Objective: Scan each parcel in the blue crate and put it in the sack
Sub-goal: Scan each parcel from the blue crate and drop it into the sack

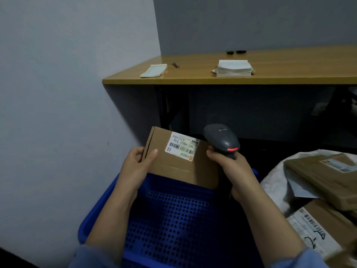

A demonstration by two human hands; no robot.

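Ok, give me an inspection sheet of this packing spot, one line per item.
Surface: wooden desk, behind the work area.
Job's things: cardboard parcel held over blue crate, label up; barcode scanner, red light on, beside the label; white sack at right, holding other parcels.
Clutter: notepad, paper stack, small dark items on the desk.
Grips: left hand holds the parcel's left edge; right hand grips the scanner handle.
Cables: nothing seen.
Surroundings: grey walls, dark space under desk.
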